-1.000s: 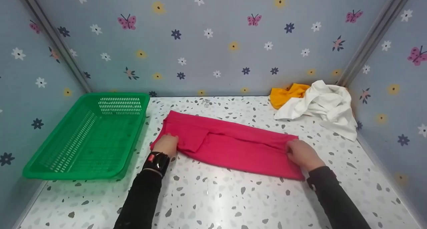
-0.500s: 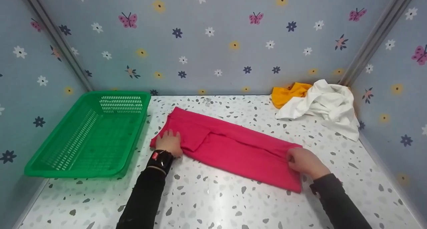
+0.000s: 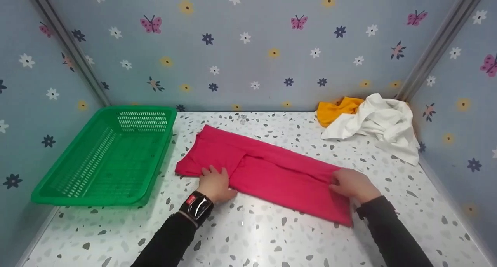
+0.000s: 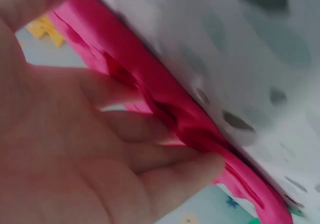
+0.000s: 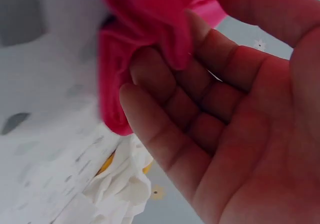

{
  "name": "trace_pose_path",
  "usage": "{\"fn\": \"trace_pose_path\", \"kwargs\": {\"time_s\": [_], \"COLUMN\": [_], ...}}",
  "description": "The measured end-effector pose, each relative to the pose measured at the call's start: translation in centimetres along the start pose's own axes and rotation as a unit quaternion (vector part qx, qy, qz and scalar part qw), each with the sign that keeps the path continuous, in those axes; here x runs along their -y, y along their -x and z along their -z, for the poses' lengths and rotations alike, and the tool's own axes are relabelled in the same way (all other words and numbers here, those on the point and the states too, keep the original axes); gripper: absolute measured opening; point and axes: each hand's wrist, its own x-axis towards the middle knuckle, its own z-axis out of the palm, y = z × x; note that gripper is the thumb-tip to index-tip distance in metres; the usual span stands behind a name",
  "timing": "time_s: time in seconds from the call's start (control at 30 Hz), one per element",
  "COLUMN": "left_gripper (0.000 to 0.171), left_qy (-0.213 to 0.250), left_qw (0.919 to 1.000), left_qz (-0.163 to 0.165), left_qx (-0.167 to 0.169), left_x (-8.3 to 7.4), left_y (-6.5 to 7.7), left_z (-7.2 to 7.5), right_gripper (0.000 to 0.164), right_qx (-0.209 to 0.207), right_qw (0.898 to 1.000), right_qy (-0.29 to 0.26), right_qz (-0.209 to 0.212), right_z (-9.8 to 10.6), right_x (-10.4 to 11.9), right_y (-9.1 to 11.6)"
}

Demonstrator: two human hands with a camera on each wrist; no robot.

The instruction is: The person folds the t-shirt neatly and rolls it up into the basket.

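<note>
A bright pink T-shirt [image 3: 287, 185], folded into a long strip, lies slanting across the speckled tabletop. One sleeve is turned in as a flap near its left end. My left hand [image 3: 215, 183] rests at the near edge beside that flap, fingers spread on the cloth. In the left wrist view its straight fingers [image 4: 190, 171] touch the pink edge. At the far right end my right hand [image 3: 355, 185] holds the shirt. The right wrist view has curled fingers [image 5: 152, 74] at a bunched pink fold [image 5: 112, 102], with the thumb partly out of frame.
On the left stands a green plastic basket [image 3: 155, 189] with slotted sides. A crumpled white cloth [image 3: 384, 119] and an orange cloth [image 3: 337, 109] lie in the back right corner. Flower-patterned walls enclose the tabletop [image 3: 248, 239] at the back and sides.
My left hand has slid from the shirt's left end rightward along its near edge. With my right hand at it, the right end has swung toward me, then stayed nearly still.
</note>
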Motion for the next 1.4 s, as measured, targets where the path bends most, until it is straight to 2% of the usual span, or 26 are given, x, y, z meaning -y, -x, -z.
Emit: {"fn": "trace_pose_path", "kwargs": {"time_s": [0.17, 0.3, 0.43, 0.53, 0.63, 0.8, 1.07, 1.23, 1.4], "left_gripper": [0.084, 0.084, 0.088, 0.089, 0.088, 0.086, 0.084, 0.078, 0.074], "left_qy": [-0.003, -0.038, -0.071, -0.072, -0.067, -0.06, -0.061, -0.019, -0.005], "left_qw": [0.9991, 0.9989, 0.9967, 0.9962, 0.9964, 0.9968, 0.9979, 0.9994, 0.9993], "left_qz": [-0.009, 0.006, 0.039, 0.047, 0.049, 0.051, 0.012, -0.014, -0.032], "left_qx": [-0.042, -0.028, -0.011, -0.013, -0.016, -0.015, -0.017, -0.025, -0.019], "left_x": [-2.4, -3.9, -4.7, -4.9, -4.9, -4.4, -2.0, -0.5, 0.3], "left_y": [1.2, 1.3, 0.8, 0.3, 0.0, -0.9, -3.5, -4.7, -5.4], "left_z": [-1.0, -1.8, -2.2, -2.3, -2.2, -2.0, -1.7, -1.3, -0.8], "right_gripper": [0.016, 0.02, 0.029, 0.032, 0.028, 0.021, 0.015, 0.015, 0.013], "right_qx": [-0.05, -0.071, -0.062, -0.058, -0.065, -0.078, -0.067, -0.059, -0.062], "right_qw": [0.998, 0.996, 0.997, 0.997, 0.996, 0.995, 0.996, 0.995, 0.993], "right_qy": [0.0, -0.005, -0.011, -0.008, -0.001, 0.011, -0.021, -0.033, -0.04], "right_qz": [0.035, 0.054, 0.045, 0.047, 0.054, 0.056, 0.061, 0.073, 0.09], "right_z": [0.8, 0.7, 0.1, -0.4, -0.8, -1.1, -1.2, -1.5, -1.6], "right_x": [0.8, 1.2, 1.7, 2.0, 2.2, 2.2, 2.4, 2.7, 3.0], "right_y": [-2.0, -4.2, -6.0, -6.9, -7.4, -7.9, -7.8, -7.8, -7.4]}}
